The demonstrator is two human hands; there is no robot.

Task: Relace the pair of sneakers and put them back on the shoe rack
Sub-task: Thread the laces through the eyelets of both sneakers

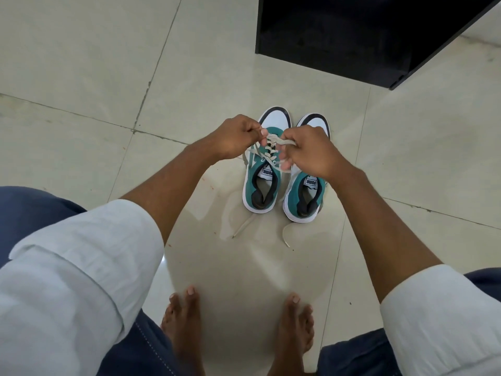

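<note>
Two teal sneakers with white toes stand side by side on the floor, toes pointing away from me. The left sneaker (261,183) has a cream lace (268,150) threaded through its eyelets. My left hand (235,138) pinches one strand of that lace above the shoe's front. My right hand (309,151) grips the other strand and covers the front of the right sneaker (306,196). Two loose lace ends (242,226) trail on the floor behind the heels.
A black cabinet or rack (366,36) stands on the floor beyond the sneakers at the upper right. Pale floor tiles (95,63) surround the shoes. My bare feet (184,318) rest on the floor below the sneakers, with my knees at either side.
</note>
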